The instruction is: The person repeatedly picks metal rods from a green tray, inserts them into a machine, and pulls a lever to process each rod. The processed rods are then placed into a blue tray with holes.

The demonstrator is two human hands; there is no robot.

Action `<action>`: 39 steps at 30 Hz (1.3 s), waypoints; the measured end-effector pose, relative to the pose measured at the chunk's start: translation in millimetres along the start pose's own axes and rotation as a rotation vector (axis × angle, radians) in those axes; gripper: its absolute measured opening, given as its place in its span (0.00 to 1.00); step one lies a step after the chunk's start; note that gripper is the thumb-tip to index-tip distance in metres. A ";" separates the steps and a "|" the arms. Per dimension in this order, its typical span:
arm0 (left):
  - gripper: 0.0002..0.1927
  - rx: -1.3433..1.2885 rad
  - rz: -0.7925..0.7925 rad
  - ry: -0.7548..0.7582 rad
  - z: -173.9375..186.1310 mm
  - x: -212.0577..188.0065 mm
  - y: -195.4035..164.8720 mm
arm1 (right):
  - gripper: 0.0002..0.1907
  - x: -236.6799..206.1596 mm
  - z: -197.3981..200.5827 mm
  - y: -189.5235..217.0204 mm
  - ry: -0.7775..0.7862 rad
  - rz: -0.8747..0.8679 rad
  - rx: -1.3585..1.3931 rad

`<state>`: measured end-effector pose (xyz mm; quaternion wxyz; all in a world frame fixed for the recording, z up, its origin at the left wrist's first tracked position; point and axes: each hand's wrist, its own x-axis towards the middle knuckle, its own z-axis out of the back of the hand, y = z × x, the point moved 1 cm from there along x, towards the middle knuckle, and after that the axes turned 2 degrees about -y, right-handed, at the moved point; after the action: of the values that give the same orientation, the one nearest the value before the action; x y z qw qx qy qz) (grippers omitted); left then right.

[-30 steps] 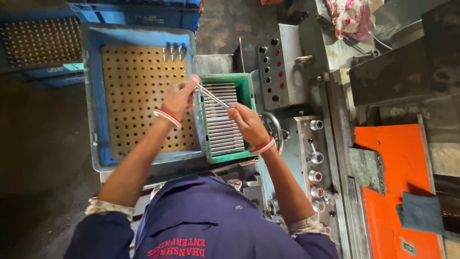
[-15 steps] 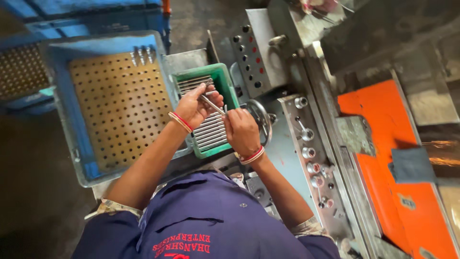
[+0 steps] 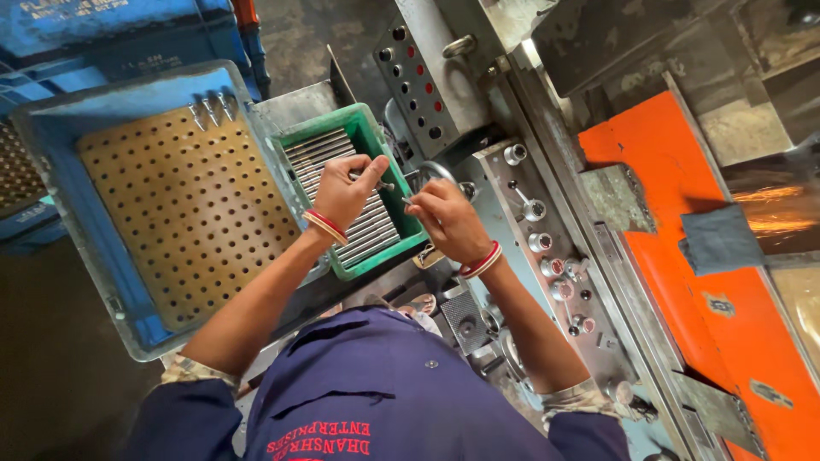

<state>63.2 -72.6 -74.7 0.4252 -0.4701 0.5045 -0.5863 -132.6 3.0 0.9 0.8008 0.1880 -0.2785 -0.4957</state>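
Observation:
My left hand (image 3: 348, 193) is closed around a thin metal rod (image 3: 382, 183) above the green tray (image 3: 363, 130), which is full of similar grey rods lying side by side. My right hand (image 3: 444, 218) sits just right of the tray's edge, its fingers pinched on the other end of the rod. Both wrists carry red and white bangles. To the left stands a blue crate (image 3: 60, 205) with a perforated brown board (image 3: 184, 209); three pointed metal pieces (image 3: 212, 108) stand in holes at its far edge.
A grey control panel with red and black buttons (image 3: 423, 81) rises behind the tray. A metal machine panel with several knobs (image 3: 547, 239) runs along the right, beside an orange machine cover (image 3: 683, 248). More blue crates (image 3: 102, 34) sit at the upper left.
The view has swung left-to-right. My left hand has come from over the perforated board to the green tray, and both hands have drawn together at the tray's right edge.

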 end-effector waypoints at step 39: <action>0.11 -1.051 0.618 -0.238 169.7 -38.0 136.9 | 0.21 -303.8 -39.1 -73.3 -0.349 -0.864 -0.312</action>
<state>240.3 -85.9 -206.8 0.3401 -0.5109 0.7877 -0.0530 -265.7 244.9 -150.5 0.4819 0.0783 -0.2275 -0.8426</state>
